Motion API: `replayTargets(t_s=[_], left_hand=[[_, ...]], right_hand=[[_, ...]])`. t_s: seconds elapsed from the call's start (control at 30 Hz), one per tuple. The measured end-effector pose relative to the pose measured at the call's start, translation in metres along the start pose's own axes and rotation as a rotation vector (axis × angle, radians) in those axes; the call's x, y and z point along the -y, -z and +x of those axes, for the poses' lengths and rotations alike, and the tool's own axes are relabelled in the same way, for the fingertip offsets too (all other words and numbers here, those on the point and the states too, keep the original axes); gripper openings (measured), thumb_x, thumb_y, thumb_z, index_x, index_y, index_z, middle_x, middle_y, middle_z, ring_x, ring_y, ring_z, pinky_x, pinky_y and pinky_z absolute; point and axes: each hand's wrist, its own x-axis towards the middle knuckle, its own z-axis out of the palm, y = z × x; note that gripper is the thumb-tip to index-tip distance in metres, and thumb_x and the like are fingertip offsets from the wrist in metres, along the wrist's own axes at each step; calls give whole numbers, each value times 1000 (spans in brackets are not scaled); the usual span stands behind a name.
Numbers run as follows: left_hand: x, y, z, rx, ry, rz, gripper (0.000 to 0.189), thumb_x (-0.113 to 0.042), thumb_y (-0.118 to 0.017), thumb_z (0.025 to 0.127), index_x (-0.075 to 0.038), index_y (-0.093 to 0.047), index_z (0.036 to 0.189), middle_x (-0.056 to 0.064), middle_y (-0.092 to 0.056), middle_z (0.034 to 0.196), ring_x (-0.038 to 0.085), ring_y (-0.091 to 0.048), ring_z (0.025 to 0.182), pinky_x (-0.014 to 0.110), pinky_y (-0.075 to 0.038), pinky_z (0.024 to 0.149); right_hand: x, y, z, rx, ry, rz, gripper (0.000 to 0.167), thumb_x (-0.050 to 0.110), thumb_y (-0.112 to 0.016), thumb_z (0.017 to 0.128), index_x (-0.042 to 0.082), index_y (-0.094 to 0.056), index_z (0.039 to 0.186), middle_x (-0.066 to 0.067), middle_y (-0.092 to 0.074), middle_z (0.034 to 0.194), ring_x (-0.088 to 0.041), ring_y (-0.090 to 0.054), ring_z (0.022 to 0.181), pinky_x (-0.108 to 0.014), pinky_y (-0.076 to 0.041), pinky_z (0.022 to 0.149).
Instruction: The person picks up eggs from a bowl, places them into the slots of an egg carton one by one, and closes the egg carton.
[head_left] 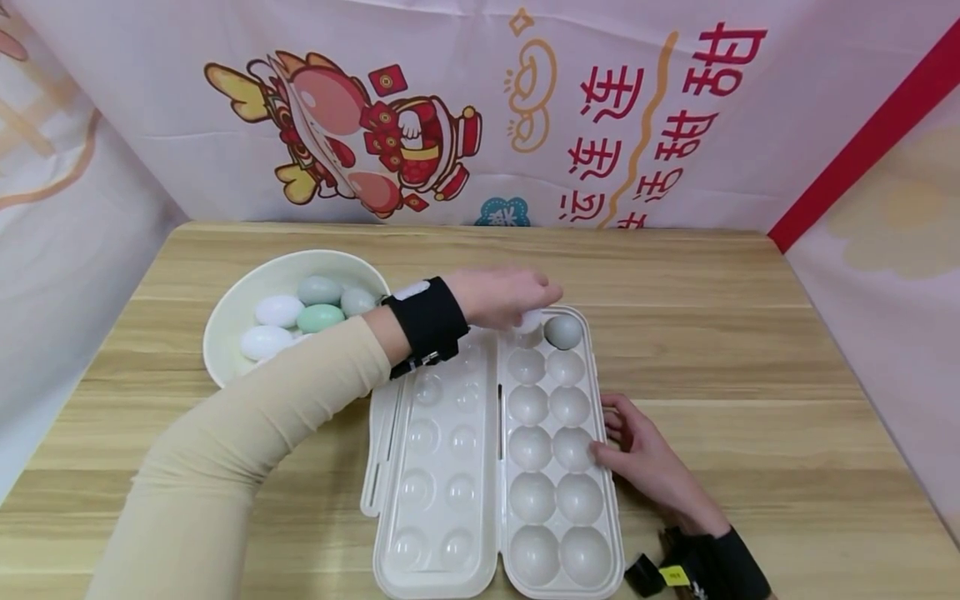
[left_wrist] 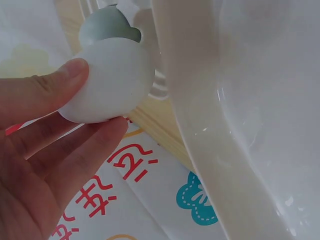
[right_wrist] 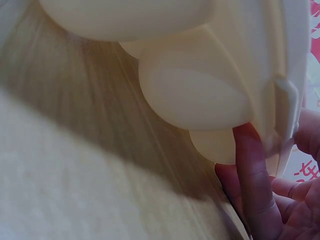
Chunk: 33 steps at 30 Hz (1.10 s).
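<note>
My left hand pinches a white egg between thumb and fingers, over the far end of a white plastic egg carton. In the head view, that hand mostly hides the egg. Beside it, a grey-green egg sits in the far right cup of the carton. The carton's lid lies folded open to the left. With its thumb on top and fingers under the rim, my right hand grips the carton's right edge; the right wrist view shows those fingers against the underside of the cups.
A white bowl stands at the left, holding several white, grey and green eggs, partly behind the left forearm. The wooden table ends at a printed cloth backdrop. Cloth also hangs on both sides.
</note>
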Motion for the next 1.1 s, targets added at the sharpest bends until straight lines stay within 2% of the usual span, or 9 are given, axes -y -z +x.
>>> replayTargets(t_s=[0.47,0.73,1.1], left_hand=[[3,-14,14,46,35,34,42,5,-66,87,-2,-52,126,12,-58,115,23,-54,95,30,-45,88],[-1,-20,19,64,73,139,40,1,-66,89,-6,-55,126,9,-60,115,21,-56,100,32,-45,91],[-1,-24,22,78,98,124,38,-1,-64,91,-9,-56,127,7,-62,117,19,-55,96,30,-46,90]], right_hand=[[-2,0,-1,2,13,7,49,0,-62,89,-2,-40,132,-24,-57,121,-29,-58,107,-31,-51,82],[-2,0,1,1,16,4,48,0,-61,89,-3,-40,131,-24,-58,119,-28,-59,105,-31,-51,81],[-2,0,0,6,21,-1,48,0,-61,89,-2,-40,132,-23,-58,121,-28,-58,107,-30,-51,82]])
